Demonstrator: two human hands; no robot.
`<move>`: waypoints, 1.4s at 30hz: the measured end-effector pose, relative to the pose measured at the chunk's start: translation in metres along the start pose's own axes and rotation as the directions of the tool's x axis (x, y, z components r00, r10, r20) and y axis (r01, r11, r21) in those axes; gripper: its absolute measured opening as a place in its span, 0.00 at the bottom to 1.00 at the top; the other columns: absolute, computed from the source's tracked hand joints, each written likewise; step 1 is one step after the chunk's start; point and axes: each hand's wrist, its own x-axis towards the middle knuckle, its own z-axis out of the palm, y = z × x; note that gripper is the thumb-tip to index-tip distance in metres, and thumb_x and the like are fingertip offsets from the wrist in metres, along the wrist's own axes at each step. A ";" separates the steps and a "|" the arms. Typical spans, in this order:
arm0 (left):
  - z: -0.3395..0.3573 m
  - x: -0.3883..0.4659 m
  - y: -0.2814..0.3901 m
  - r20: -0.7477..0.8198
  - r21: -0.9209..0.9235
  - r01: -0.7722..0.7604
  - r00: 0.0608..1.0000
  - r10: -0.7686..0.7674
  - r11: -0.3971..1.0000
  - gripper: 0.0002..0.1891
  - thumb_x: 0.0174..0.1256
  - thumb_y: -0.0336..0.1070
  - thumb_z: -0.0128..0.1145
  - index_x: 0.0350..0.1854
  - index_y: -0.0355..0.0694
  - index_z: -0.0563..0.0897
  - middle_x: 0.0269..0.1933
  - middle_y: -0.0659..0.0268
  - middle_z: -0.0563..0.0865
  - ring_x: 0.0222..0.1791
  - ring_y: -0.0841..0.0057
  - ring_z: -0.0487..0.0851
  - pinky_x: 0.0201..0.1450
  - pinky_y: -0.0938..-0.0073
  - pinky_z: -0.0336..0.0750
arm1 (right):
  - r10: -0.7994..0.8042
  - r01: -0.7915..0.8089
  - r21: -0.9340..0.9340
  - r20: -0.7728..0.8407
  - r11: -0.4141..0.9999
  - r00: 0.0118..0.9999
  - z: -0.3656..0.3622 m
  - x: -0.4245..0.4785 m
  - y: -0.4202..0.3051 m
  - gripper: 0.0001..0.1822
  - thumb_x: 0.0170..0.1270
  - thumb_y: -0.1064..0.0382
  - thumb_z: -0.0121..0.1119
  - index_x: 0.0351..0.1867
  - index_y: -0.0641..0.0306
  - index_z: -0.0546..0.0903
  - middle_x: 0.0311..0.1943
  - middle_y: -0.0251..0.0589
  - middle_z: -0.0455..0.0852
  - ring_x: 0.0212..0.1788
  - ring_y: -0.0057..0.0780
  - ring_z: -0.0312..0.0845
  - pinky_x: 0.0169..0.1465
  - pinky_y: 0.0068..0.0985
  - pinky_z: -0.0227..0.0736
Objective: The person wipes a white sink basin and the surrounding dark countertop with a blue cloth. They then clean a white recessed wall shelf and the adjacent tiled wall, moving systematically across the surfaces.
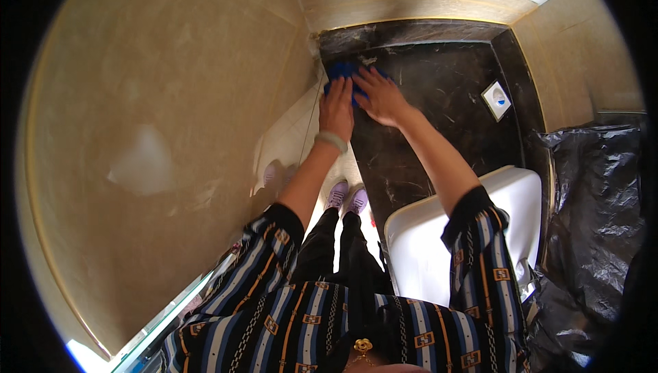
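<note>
A blue cloth (343,70) lies bunched on the left end of a black marble counter (437,90), close to its front edge. My left hand (337,108) rests on the cloth's near side, fingers together and stretched forward. Just to its right, my right hand (381,96) presses on the same cloth with its fingers spread. The hands partly cover the cloth, and its underside is hidden. A pale bangle circles my left wrist.
A white sink basin (426,239) sits at the counter's near right. Toward the back lies a small white square piece (496,101) with a blue centre. Black plastic sheeting (591,208) hangs at right. A beige wall panel (169,116) stands close on the left.
</note>
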 end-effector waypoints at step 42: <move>-0.019 0.031 0.014 0.082 -0.012 0.103 0.991 -0.102 0.995 0.23 0.48 0.25 0.61 0.51 0.39 0.76 0.47 0.52 0.76 0.47 0.50 0.75 0.49 0.57 0.73 | -0.011 -0.002 -0.062 -0.222 0.998 0.975 -0.022 0.003 -0.028 0.15 0.52 0.65 0.61 0.43 0.60 0.75 0.39 0.44 0.81 0.47 0.43 0.75 0.49 0.39 0.71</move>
